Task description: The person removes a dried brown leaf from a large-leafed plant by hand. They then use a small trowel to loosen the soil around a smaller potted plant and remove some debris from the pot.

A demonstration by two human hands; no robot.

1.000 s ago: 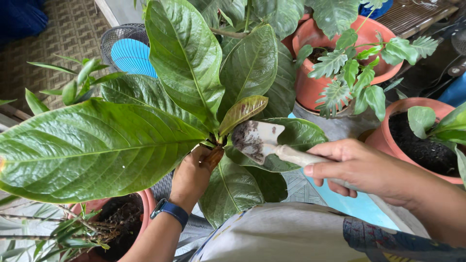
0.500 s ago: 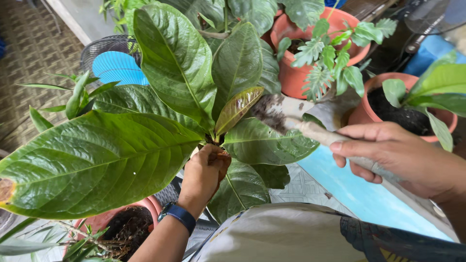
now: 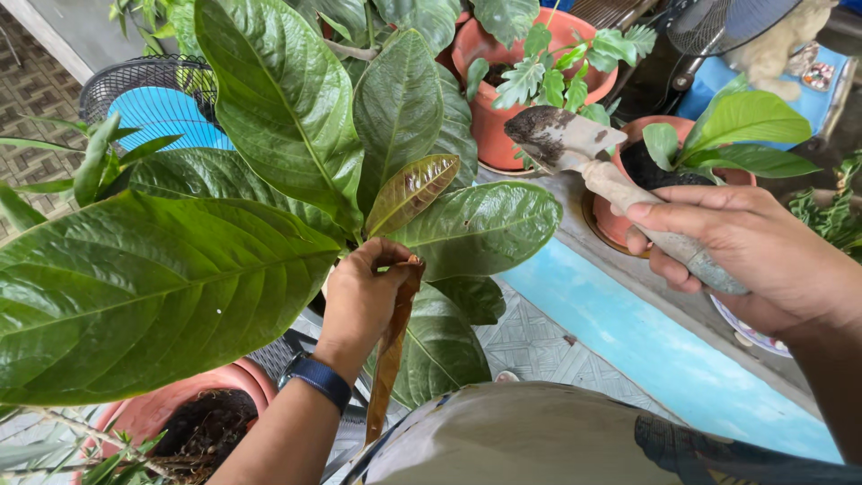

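— So, from the head camera, what is the left hand [image 3: 359, 292] doing?

— It reaches in under the big green leaves of the plant [image 3: 296, 171], right at the centre where the stalks meet. Its fingers are curled together and pinched on a brown dried leaf [image 3: 391, 355], which hangs down from the fingertips, long and narrow, towards the person's lap. A blue watch [image 3: 316, 377] sits on that wrist.

— And the right hand [image 3: 745, 256]?

— It is well apart from the left, off to the side and raised over the blue ledge [image 3: 628, 346]. The fingers are wrapped tight around the handle of a small trowel [image 3: 593, 157]. The blade points up and away, towards the pots, and dark soil clings to its tip — the blade itself looks pale and scuffed.

— What stands around them?

— Behind the trowel there is a clay pot [image 3: 489, 126] with a small plant of jagged leaves, and just beside it another clay pot [image 3: 611, 220] holding dark soil and a few broad leaves. Low at the near left, a pink pot [image 3: 157, 409] shows soil and bare roots. Up at the far left lies a fan [image 3: 148, 94] with blue blades inside a wire cage — partly hidden by leaves.
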